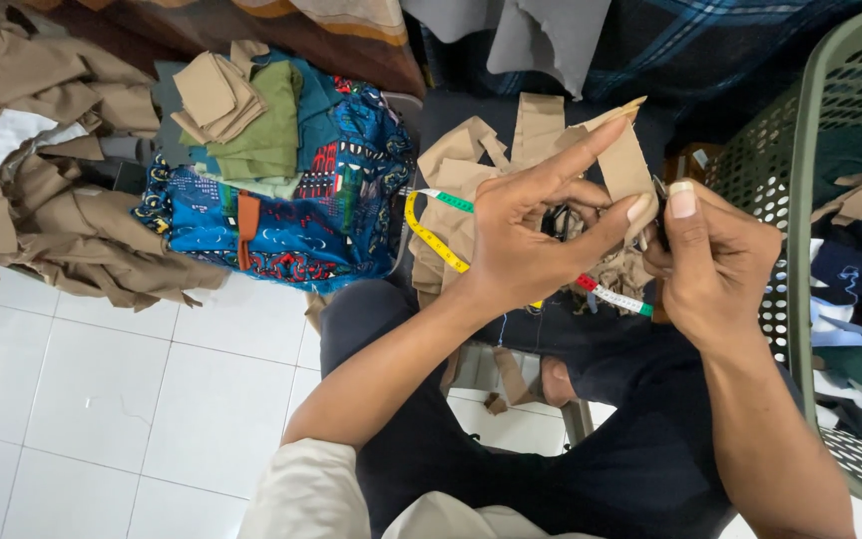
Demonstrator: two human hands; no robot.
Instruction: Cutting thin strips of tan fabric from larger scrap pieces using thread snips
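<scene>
My left hand [536, 235] pinches a narrow strip of tan fabric [629, 168] between thumb and fingers, with the index finger stretched out along it. My right hand [715, 265] grips the same strip from the right, thumb on top. More tan fabric pieces [471, 165] lie under the hands on my lap. A yellow measuring tape [431, 235] with a green tip curls below the left hand, and its red and green end [611, 294] shows between the wrists. What the fingers hide at the strip's middle cannot be told.
A pile of blue patterned cloth [301, 215] topped with folded green and tan pieces [241, 110] sits at the left. Crumpled tan cloth [52, 220] lies on the white tiled floor [102, 399]. A green plastic basket [815, 130] with mixed scraps stands at the right.
</scene>
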